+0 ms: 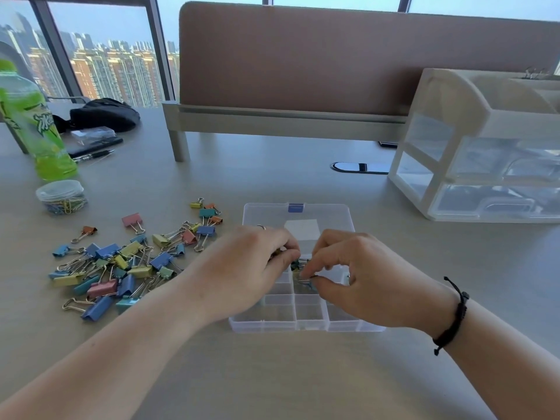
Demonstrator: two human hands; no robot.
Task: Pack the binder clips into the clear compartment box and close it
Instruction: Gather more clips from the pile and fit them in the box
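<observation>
Clear compartment box [306, 324] sits open on the desk [272, 374], lid [298, 219] laid flat behind it, blue latch [295, 207] at the lid's far edge.

Both hands meet over a middle compartment. Left hand [251, 268]: fingers curled, tips pinching a small dark-green binder clip [295, 264]. Right hand [357, 274]: thumb and forefinger pinch the wire handle of a clip [304, 278] low in the same compartment; whether it is the same clip or a second one, cannot tell. Black cord bracelet [453, 316] on the right wrist.

Loose pile of coloured binder clips [121, 268] lies on the desk left of the box, well apart from it.

Further left: round tub of paper clips [62, 197], green drink bottle [33, 122]. Right rear: white drawer organiser [481, 147].
</observation>
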